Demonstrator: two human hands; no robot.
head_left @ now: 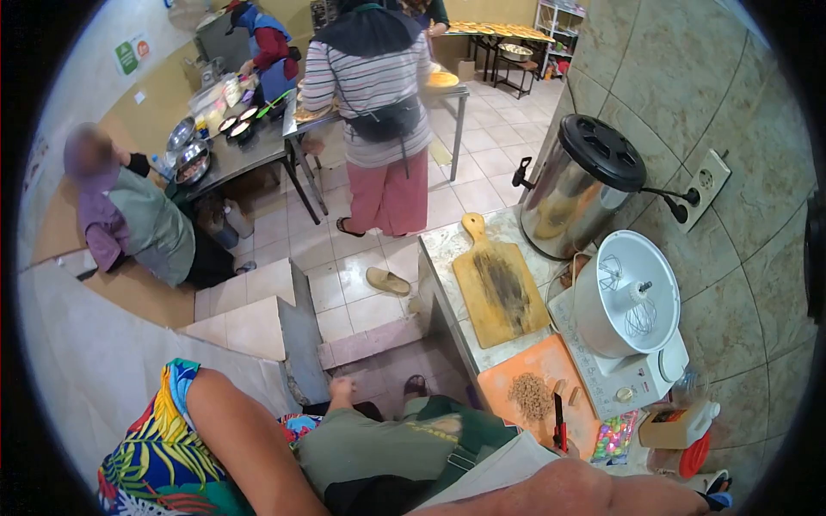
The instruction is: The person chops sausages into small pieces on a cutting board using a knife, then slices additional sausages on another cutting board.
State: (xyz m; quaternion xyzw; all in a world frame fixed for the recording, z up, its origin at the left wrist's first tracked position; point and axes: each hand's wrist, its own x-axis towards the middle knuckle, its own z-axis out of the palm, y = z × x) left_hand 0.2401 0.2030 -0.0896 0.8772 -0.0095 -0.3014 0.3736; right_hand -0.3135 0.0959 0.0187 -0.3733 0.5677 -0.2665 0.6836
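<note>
Both my arms are bent back toward the camera, so neither hand shows. My left forearm (245, 439) rises from a bright leaf-print sleeve (163, 439) at lower left. Along the bottom right runs my bare right arm (551, 494). An olive apron (370, 456) covers my front. On the counter beside me, an orange cutting board (508, 378) bears a heap of small chopped brown bits (527, 396) and a few larger brown pieces (575, 396). A knife with a red handle (559, 434) lies at the board's near edge, its lower end partly hidden by my arm.
Along the counter are a worn wooden board (495, 288), a mixer with a white bowl (624, 331), a steel urn (568, 206) plugged into the wall, and a jug (675, 427). Steps (249, 318) lead down to the tiled floor. Several people work around metal tables (258, 146).
</note>
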